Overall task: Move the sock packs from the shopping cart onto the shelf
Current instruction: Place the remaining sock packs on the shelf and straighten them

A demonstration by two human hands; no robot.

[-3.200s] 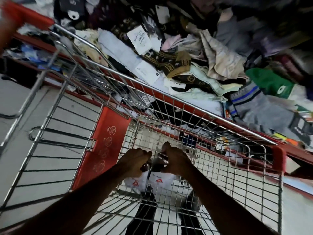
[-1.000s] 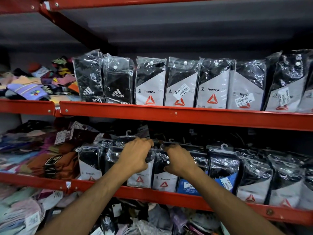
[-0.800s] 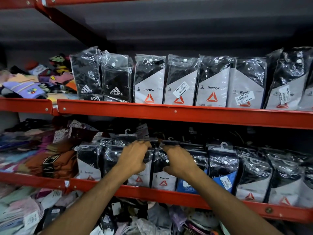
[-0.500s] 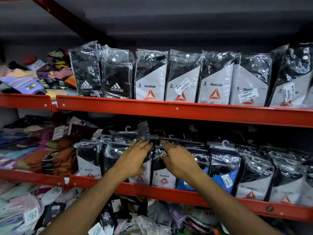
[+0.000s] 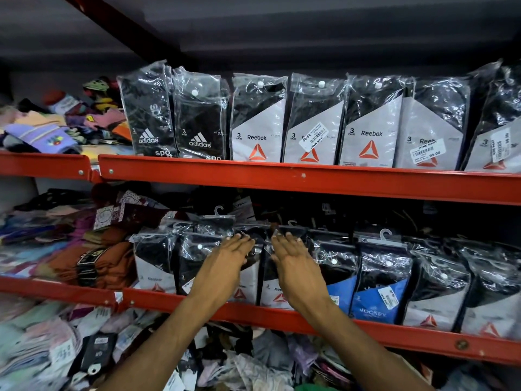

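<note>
Two black-and-white Reebok sock packs [image 5: 272, 286] stand upright side by side on the red middle shelf [image 5: 253, 313]. My left hand [image 5: 225, 263] lies flat against the left pack, fingers stretched out. My right hand [image 5: 293, 263] lies flat against the right pack in the same way. Neither hand grips anything. The shopping cart is out of view.
More sock packs line the middle shelf, with blue Jockey packs [image 5: 377, 286] to the right. The upper shelf [image 5: 310, 179] holds a row of Adidas and Reebok packs [image 5: 259, 119]. Loose coloured socks [image 5: 93, 263] are heaped at left and in the bin below [image 5: 239, 362].
The packs went from the cart onto the middle shelf. In the last second my fingers let go of the pack tops and opened flat against the packs.
</note>
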